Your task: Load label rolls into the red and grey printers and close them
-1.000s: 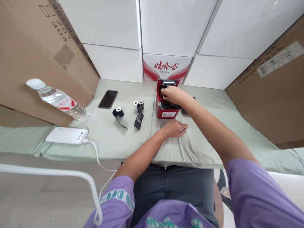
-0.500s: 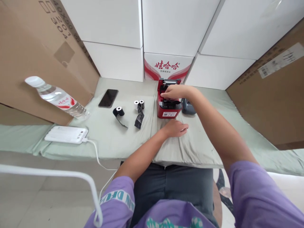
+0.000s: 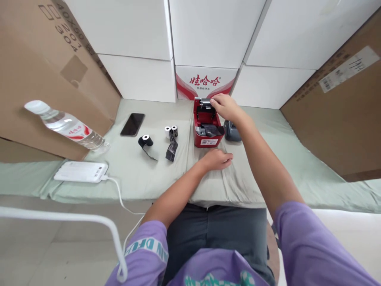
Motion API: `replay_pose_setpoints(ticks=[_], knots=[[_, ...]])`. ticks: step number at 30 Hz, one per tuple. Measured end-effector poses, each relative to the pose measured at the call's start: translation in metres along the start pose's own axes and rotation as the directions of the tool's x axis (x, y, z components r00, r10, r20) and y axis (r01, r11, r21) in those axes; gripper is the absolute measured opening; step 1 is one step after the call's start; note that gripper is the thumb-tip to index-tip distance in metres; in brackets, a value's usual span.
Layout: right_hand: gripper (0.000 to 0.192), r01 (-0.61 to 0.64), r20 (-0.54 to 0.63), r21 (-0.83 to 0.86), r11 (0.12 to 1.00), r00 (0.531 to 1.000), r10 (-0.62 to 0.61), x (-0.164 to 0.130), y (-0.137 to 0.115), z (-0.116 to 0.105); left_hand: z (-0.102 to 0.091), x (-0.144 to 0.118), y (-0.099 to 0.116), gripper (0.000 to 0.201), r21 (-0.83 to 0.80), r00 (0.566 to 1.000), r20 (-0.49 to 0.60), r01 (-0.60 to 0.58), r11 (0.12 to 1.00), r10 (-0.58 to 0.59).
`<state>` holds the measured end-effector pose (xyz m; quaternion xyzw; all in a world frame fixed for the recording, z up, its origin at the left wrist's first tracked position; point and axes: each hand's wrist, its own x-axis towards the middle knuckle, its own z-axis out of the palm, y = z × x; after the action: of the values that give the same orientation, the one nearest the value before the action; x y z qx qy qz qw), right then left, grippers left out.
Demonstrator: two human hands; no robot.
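Note:
A small red printer [image 3: 207,137] stands open on the pale green cloth [image 3: 143,174], with black ribbon lying inside its bay. My right hand [image 3: 224,106] reaches over it and touches the raised lid at the printer's back edge. My left hand [image 3: 216,159] rests flat on the cloth just in front of the printer, fingers loosely curled, holding nothing. A dark grey device [image 3: 231,131] sits right of the printer, beside my right wrist.
Left of the printer lie two small white-cored rolls [image 3: 171,131] with a black strip, another black roll [image 3: 143,141], a black phone [image 3: 132,124], a water bottle [image 3: 65,126] and a white power bank [image 3: 81,172] with its cable. White and brown cartons wall in the back and sides.
My right hand has lifted out of the printer's bay and moved back to its rear lid, uncovering the ribbon inside and the grey device. My left hand has stayed put.

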<state>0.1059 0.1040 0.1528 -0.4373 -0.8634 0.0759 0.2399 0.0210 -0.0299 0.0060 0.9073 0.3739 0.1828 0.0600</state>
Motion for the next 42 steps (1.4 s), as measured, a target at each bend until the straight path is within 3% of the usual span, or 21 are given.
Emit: replay_pose_setpoints(ticks=[4, 10, 17, 21, 23, 25, 26, 27, 29, 30, 31, 32, 34, 39, 42], knots=[[0.05, 0.001, 0.005, -0.035, 0.999, 1.0, 0.0, -0.031, -0.011, 0.005, -0.001, -0.001, -0.001, 0.028, -0.005, 1.0, -0.022, -0.008, 1.0, 0.008], [0.055, -0.01, 0.114, -0.021, 1.0, 0.993, 0.012, -0.077, -0.019, 0.015, 0.001, 0.001, 0.003, 0.031, 0.005, 0.999, -0.02, -0.045, 0.999, 0.045], [0.05, -0.073, 0.033, -0.011, 0.997, 0.997, 0.073, -0.087, -0.028, 0.028, 0.006, 0.003, 0.001, 0.034, -0.03, 0.994, -0.085, -0.071, 0.997, 0.068], [0.054, -0.107, 0.068, 0.103, 0.989, 0.993, 0.1, -0.091, -0.024, 0.029, -0.005, -0.003, -0.002, 0.034, -0.004, 0.981, -0.175, -0.085, 0.996, 0.083], [0.055, -0.117, 0.075, 0.198, 0.973, 0.992, 0.104, -0.096, -0.015, 0.03, -0.015, -0.008, -0.006, 0.032, 0.028, 0.969, -0.246, -0.031, 0.999, 0.037], [0.058, -0.136, -0.005, 0.263, 0.955, 0.99, 0.142, -0.105, 0.0, 0.033, -0.024, -0.013, -0.014, 0.03, 0.03, 0.915, -0.39, 0.122, 0.992, -0.101], [0.059, -0.164, -0.076, 0.273, 0.948, 0.979, 0.191, -0.11, 0.009, 0.036, -0.027, -0.014, -0.018, 0.03, 0.0, 0.851, -0.489, 0.222, 0.975, -0.193], [0.062, -0.217, -0.159, 0.265, 0.939, 0.951, 0.264, -0.115, 0.019, 0.04, -0.03, -0.015, -0.024, 0.03, -0.057, 0.759, -0.583, 0.316, 0.947, -0.288], [0.071, -0.402, -0.271, 0.208, 0.892, 0.852, 0.448, -0.124, 0.038, 0.049, -0.032, -0.014, -0.034, 0.039, -0.232, 0.558, -0.692, 0.43, 0.873, -0.458], [0.08, -0.502, -0.28, 0.172, 0.848, 0.8, 0.53, -0.128, 0.045, 0.054, -0.031, -0.012, -0.04, 0.045, -0.325, 0.487, -0.694, 0.445, 0.835, -0.53], [0.091, -0.581, -0.268, 0.135, 0.803, 0.759, 0.594, -0.13, 0.051, 0.059, -0.029, -0.011, -0.044, 0.051, -0.408, 0.451, -0.669, 0.442, 0.799, -0.591], [0.102, -0.632, -0.247, 0.099, 0.768, 0.732, 0.635, -0.131, 0.055, 0.064, -0.027, -0.009, -0.049, 0.054, -0.472, 0.44, -0.633, 0.432, 0.768, -0.637], [0.115, -0.661, -0.221, 0.052, 0.749, 0.724, 0.654, -0.131, 0.059, 0.074, -0.021, -0.006, -0.056, 0.054, -0.546, 0.445, -0.576, 0.415, 0.728, -0.686], [0.109, -0.627, -0.277, 0.059, 0.776, 0.737, 0.616, -0.139, 0.052, 0.08, -0.02, -0.004, -0.066, 0.052, -0.571, 0.462, -0.546, 0.405, 0.714, -0.699], [0.113, -0.59, -0.269, 0.064, 0.805, 0.767, 0.583, -0.166, 0.039, 0.072, -0.025, -0.006, -0.06, 0.053, -0.485, 0.437, -0.628, 0.426, 0.763, -0.644]])
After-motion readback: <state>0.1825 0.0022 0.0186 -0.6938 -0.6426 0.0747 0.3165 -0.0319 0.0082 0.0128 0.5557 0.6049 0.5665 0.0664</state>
